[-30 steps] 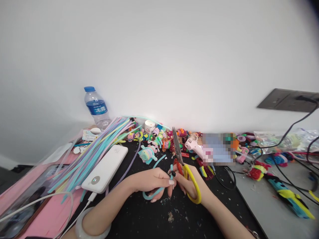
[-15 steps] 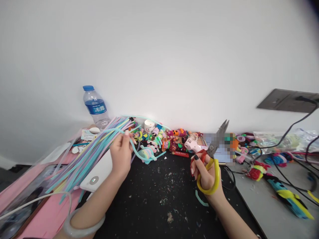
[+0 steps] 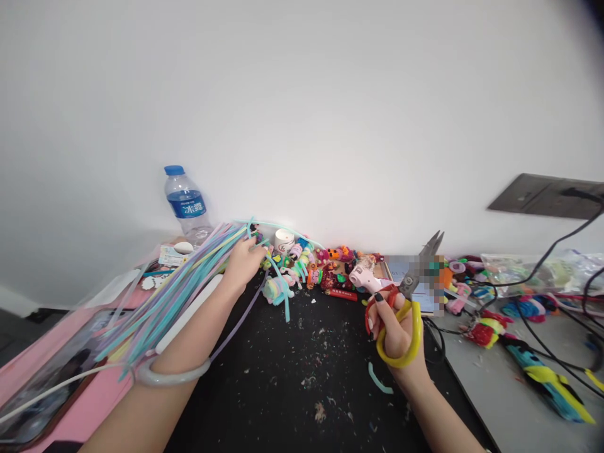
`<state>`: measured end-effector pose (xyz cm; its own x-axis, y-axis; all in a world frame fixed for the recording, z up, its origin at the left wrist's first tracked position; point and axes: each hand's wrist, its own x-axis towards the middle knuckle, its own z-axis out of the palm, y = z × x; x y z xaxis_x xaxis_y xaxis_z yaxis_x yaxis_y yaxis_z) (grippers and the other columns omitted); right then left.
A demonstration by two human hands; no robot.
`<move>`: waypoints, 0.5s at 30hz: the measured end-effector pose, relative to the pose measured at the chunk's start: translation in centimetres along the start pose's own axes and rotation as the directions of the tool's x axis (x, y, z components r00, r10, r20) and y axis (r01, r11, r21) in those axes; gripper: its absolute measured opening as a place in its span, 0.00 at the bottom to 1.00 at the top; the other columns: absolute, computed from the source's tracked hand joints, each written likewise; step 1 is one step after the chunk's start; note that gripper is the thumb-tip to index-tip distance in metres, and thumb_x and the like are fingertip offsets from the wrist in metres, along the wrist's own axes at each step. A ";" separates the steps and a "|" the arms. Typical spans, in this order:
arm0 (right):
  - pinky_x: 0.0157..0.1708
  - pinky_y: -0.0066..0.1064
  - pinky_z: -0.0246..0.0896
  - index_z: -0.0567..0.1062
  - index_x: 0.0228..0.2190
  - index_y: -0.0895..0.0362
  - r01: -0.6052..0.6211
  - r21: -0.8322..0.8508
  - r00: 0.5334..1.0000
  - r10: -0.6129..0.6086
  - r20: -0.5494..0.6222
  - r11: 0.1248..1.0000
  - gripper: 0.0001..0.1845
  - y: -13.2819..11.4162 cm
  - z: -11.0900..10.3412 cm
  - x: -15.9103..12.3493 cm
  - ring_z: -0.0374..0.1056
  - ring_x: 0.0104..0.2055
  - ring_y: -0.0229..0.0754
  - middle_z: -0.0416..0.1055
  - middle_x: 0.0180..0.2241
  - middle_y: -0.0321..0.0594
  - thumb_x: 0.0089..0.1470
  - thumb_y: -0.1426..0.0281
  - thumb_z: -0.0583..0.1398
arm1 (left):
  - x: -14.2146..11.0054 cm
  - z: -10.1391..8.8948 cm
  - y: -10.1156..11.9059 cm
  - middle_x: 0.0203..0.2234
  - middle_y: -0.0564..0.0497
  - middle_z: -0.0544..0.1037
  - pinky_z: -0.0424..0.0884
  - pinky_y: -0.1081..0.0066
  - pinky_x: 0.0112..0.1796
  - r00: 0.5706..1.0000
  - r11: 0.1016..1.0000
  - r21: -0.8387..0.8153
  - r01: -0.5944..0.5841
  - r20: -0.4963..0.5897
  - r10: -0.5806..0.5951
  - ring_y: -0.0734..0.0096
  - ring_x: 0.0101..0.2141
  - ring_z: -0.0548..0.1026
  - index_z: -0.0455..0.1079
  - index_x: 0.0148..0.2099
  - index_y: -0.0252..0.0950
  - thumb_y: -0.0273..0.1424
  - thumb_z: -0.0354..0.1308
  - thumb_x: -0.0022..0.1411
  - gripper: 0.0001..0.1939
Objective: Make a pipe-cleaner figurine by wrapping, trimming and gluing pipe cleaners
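Observation:
My left hand (image 3: 245, 261) is at the right end of a bundle of pastel pipe cleaners (image 3: 189, 296), its fingers curled around a light blue pipe cleaner (image 3: 284, 292). One end of that pipe cleaner hangs down across a striped pastel fuzzy figure (image 3: 272, 289). Scissors (image 3: 409, 286) with red and yellow handles sit in my right hand (image 3: 396, 333), its fingers through the loops. Their blades point up and stand slightly apart. On the black mat (image 3: 283, 390), below my right hand, lies a short light blue offcut (image 3: 379, 379).
Fuzzy figures, a paper cup (image 3: 284, 240) and a pink glue gun (image 3: 363, 275) line the wall. A water bottle (image 3: 187, 204), a white power bank (image 3: 182, 324) and a phone (image 3: 51, 384) are at left. Cables (image 3: 533, 267) run along the right side.
My left hand has moved from beside my right hand to the pipe cleaner bundle, carrying the blue pipe cleaner. My right hand has shifted right with the scissors. A blue offcut now shows on the mat.

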<state>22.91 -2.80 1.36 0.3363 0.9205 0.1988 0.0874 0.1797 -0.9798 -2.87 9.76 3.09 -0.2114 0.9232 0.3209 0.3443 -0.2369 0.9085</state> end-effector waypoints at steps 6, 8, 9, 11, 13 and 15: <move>0.12 0.27 0.46 0.63 0.25 0.54 0.024 -0.018 0.999 -0.025 -0.038 1.000 0.14 -0.3 -0.5 0.0 0.54 0.12 0.33 0.61 0.14 0.31 0.54 0.58 0.56 | -3.9 0.7 3.8 0.45 0.45 0.65 0.66 0.63 0.42 0.964 0.926 0.271 -0.262 0.034 0.263 0.67 0.34 0.71 0.68 0.44 0.36 0.30 0.54 0.58 0.11; 0.12 0.27 0.47 0.63 0.24 0.54 0.049 -0.022 0.997 -0.050 -0.058 0.999 0.14 -0.3 -0.8 0.1 0.54 0.12 0.34 0.60 0.14 0.31 0.54 0.59 0.56 | -6.6 2.0 5.1 0.39 0.48 0.69 0.66 0.67 0.42 0.842 0.869 0.172 -0.464 0.389 0.373 0.68 0.36 0.71 0.69 0.42 0.37 0.31 0.50 0.62 0.09; 0.13 0.27 0.47 0.63 0.24 0.54 0.057 -0.028 0.996 -0.059 -0.064 0.998 0.14 -0.2 -0.9 0.1 0.54 0.12 0.34 0.60 0.13 0.31 0.54 0.59 0.56 | -8.0 2.7 5.5 0.38 0.49 0.71 0.66 0.68 0.43 0.712 0.844 0.075 -0.532 0.579 0.397 0.67 0.39 0.71 0.69 0.42 0.38 0.32 0.51 0.62 0.09; 0.12 0.28 0.46 0.63 0.23 0.54 0.059 -0.044 0.996 -0.062 -0.070 0.997 0.14 -0.2 -1.0 0.2 0.54 0.12 0.34 0.60 0.13 0.32 0.55 0.60 0.56 | -10.7 4.5 5.6 0.40 0.48 0.72 0.66 0.69 0.43 0.431 0.786 -0.080 -0.613 0.799 0.418 0.65 0.41 0.71 0.69 0.45 0.38 0.34 0.55 0.60 0.11; 0.13 0.28 0.46 0.63 0.23 0.54 0.054 -0.050 0.996 -0.058 -0.075 0.997 0.13 -0.3 -1.1 0.2 0.53 0.12 0.34 0.60 0.14 0.33 0.55 0.61 0.55 | -12.9 6.2 5.1 0.43 0.46 0.71 0.67 0.67 0.42 0.268 0.728 -0.150 -0.669 0.865 0.424 0.63 0.41 0.71 0.68 0.48 0.38 0.37 0.58 0.57 0.17; 0.13 0.29 0.46 0.63 0.23 0.54 0.053 -0.046 0.995 -0.057 -0.084 0.998 0.12 -0.3 -1.2 0.2 0.54 0.12 0.35 0.60 0.14 0.33 0.55 0.62 0.55 | -14.3 7.4 4.4 0.43 0.46 0.71 0.67 0.66 0.40 0.232 0.690 -0.134 -0.711 0.882 0.411 0.62 0.40 0.71 0.67 0.48 0.39 0.36 0.59 0.57 0.16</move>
<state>24.05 -3.13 1.71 0.4079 0.8766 0.2554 0.1484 0.2123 -0.9659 8.49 -2.28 0.53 0.8991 0.3833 0.2114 0.2649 -0.8609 0.4344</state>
